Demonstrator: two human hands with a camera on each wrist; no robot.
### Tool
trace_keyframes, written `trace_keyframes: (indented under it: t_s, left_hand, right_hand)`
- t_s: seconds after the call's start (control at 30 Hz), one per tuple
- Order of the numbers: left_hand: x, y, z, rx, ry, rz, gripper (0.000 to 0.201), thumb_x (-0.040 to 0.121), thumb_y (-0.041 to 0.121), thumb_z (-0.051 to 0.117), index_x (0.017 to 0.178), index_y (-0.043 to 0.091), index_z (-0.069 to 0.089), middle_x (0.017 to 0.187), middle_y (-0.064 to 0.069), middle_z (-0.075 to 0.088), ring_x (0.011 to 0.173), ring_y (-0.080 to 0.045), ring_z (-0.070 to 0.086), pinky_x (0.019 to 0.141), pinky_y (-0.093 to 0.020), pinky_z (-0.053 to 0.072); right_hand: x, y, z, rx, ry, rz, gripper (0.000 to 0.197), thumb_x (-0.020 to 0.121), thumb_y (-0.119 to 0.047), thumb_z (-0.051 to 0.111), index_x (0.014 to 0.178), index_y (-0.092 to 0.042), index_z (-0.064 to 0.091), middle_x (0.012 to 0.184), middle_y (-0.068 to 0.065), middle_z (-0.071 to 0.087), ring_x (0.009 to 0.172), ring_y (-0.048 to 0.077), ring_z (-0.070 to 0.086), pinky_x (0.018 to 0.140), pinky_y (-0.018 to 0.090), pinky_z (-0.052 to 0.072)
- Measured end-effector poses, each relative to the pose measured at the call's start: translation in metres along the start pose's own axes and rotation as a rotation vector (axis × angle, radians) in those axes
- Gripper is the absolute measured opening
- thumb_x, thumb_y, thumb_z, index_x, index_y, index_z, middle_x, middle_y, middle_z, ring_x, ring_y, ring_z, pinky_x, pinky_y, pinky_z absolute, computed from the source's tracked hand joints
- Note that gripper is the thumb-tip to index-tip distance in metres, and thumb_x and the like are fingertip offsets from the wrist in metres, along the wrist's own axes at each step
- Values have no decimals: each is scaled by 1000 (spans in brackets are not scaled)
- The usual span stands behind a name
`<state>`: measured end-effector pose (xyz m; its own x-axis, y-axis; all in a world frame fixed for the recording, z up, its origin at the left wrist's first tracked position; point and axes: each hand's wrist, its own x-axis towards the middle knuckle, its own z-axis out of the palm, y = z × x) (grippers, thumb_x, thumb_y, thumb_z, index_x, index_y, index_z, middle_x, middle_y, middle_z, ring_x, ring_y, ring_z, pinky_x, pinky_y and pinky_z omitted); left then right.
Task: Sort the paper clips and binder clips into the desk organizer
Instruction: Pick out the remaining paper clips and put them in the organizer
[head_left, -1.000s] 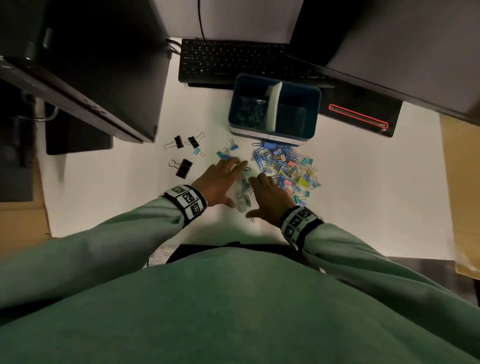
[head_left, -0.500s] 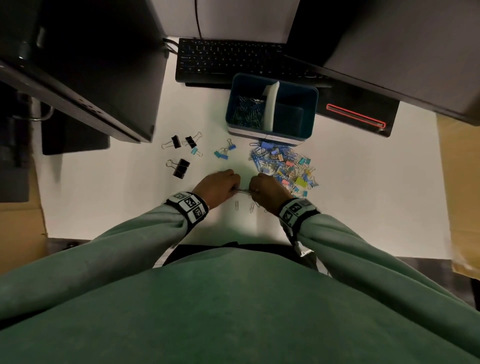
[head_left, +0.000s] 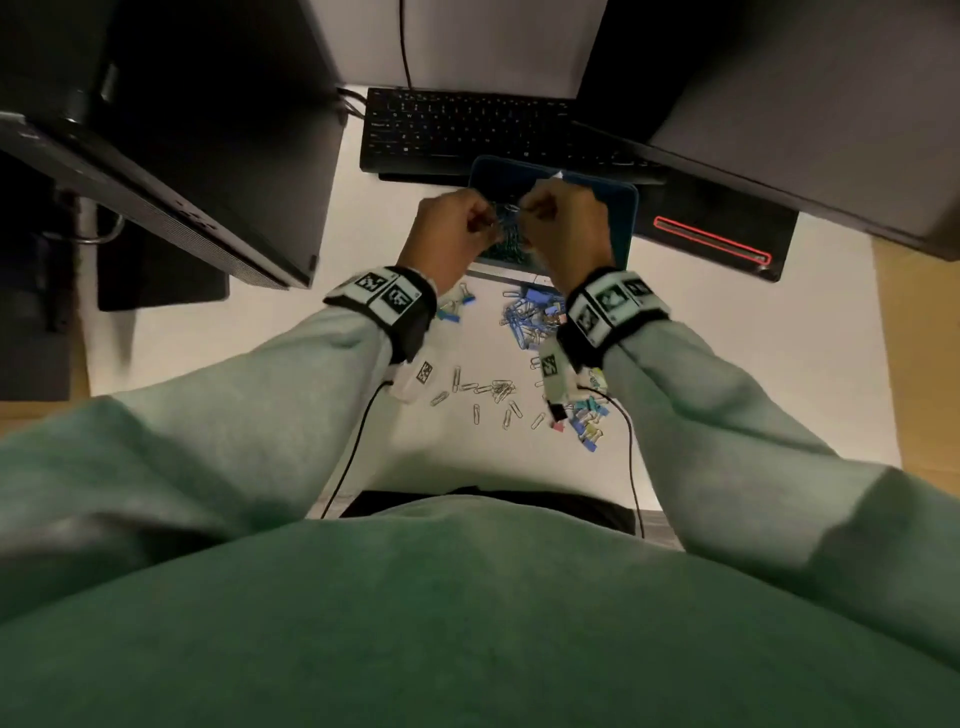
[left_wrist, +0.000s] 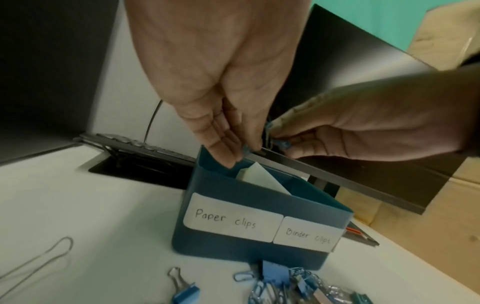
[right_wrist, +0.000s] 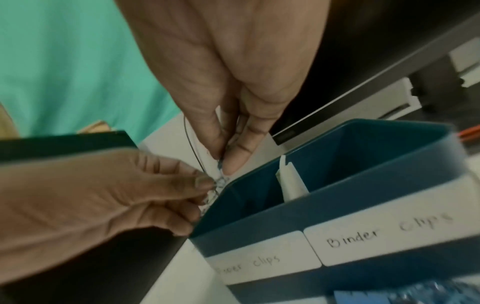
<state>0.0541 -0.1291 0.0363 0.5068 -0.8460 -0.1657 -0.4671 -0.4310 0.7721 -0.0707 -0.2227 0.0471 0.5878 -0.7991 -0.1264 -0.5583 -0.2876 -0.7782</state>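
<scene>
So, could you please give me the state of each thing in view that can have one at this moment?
left hand: raised over the organizer, pinching paper clips
right hand: raised over it too, pinching paper clips
desk organizer: upright, paper clips lying in its "Paper clips" compartment
loose paper clips: scattered on the desk
binder clips: unsorted on the desk

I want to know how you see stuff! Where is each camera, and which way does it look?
Head: on the person's head, looking down at the desk organizer, both hands and green sleeves.
Left wrist: on the left wrist, looking along the left hand at the organizer's labels.
Right wrist: on the right wrist, looking along the right hand into the organizer.
Shared: both wrist views show both hands pinching paper clips over the organizer.
</scene>
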Motion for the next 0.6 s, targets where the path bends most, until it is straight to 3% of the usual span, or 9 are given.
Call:
trace_keyframes:
  t_s: [0.07,0.13,0.23,0.33,0.4,0.47,0.6]
  left_hand:
    - [1,-3,2,103,11,17,16,80,21,74,92,14,66,87,0,67,75,-12,61,73,-28,53]
    - [-19,-16,0,164,-10,34,12,82,20,71,89,15,63,87,0,65,75,-13,61,69,-25,51]
    - [-65,-48,0,234,-224,-35,10,86,20,69,88,13,62,86,4,63,72,-7,57,61,-14,41]
    - [-108,-88,9,393,-459,-129,21,83,27,71,92,15,55,90,3,55,79,-14,54,68,-26,43]
    - [-122,-104,21,445,-541,-155,31,80,26,74,99,14,53,98,-3,53,84,-21,55,74,-34,47]
    - [-125,-106,31,426,-526,-142,30,81,19,73,102,10,53,101,-7,53,86,-26,57,76,-35,47]
    - [-114,-100,44,362,-435,-63,17,84,9,63,100,7,58,101,-11,56,88,-28,59,78,-38,48]
  right_hand:
    - [9,-1,12,-143,-55,-15,11,85,-7,63,94,-9,68,96,9,68,83,19,62,76,21,53]
    - [-5,5,17,-220,-86,-88,19,84,-7,64,103,-9,65,109,12,61,94,24,61,85,34,52]
    - [-49,30,15,-282,-178,-224,30,85,-13,69,113,-11,61,118,9,57,98,21,61,87,33,53]
    - [-99,61,20,-472,-516,-245,51,83,-22,73,127,-13,50,129,8,50,112,23,55,95,37,50]
    - [-120,79,29,-602,-653,-231,69,80,-26,75,137,-12,40,134,10,44,117,26,50,93,39,51]
    - [-130,89,41,-705,-705,-255,77,77,-27,77,140,-11,35,134,11,41,117,27,48,86,43,54]
    - [-125,89,56,-689,-656,-319,49,83,-14,70,126,-6,48,121,11,48,104,27,52,72,41,54]
